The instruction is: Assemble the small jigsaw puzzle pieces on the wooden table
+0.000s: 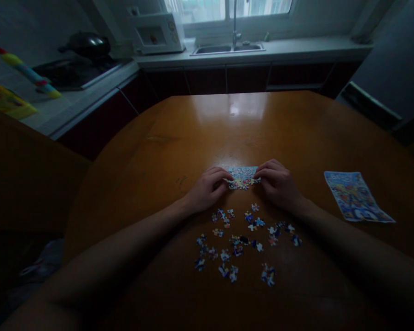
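Note:
A partly joined jigsaw puzzle [243,173] lies flat on the wooden table, light blue along its far part and more colourful along its ragged near edge. My left hand [212,186] is closed at its left side, with curled fingers and thumb on the edge. On the opposite side, my right hand [276,181] pinches the right edge in the same way. The fingertips cover both side edges, so any single piece under them cannot be made out. Several loose puzzle pieces [238,250] are scattered on the table between my forearms.
A printed picture sheet [357,196] lies to the right on the wooden table [200,133]. Beyond the table, a counter carries a sink [227,48], a white microwave [157,34] and a stove with a dark pan [89,45]. A colourful tube-shaped object [27,73] stands at the left.

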The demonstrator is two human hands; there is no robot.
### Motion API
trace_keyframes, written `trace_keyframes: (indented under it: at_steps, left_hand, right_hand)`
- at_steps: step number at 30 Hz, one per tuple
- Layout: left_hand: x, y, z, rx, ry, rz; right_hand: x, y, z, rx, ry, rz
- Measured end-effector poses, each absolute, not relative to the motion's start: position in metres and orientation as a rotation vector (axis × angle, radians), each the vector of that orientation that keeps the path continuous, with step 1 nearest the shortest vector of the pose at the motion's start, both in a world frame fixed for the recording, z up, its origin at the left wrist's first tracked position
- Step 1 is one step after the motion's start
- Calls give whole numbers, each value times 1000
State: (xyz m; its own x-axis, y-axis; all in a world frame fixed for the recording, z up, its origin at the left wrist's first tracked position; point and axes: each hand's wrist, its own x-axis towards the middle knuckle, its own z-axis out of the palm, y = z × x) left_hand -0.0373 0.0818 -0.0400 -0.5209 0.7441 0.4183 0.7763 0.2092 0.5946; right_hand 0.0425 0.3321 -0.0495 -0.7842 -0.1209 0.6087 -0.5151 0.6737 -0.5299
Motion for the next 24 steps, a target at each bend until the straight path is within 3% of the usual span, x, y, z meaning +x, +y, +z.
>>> trace_keyframes:
  at_steps: [24]
  left_hand:
    - [-38,81,-41,-1533,-2398,-1227]
  right_hand:
    - [43,331,-49,495,-2344,971]
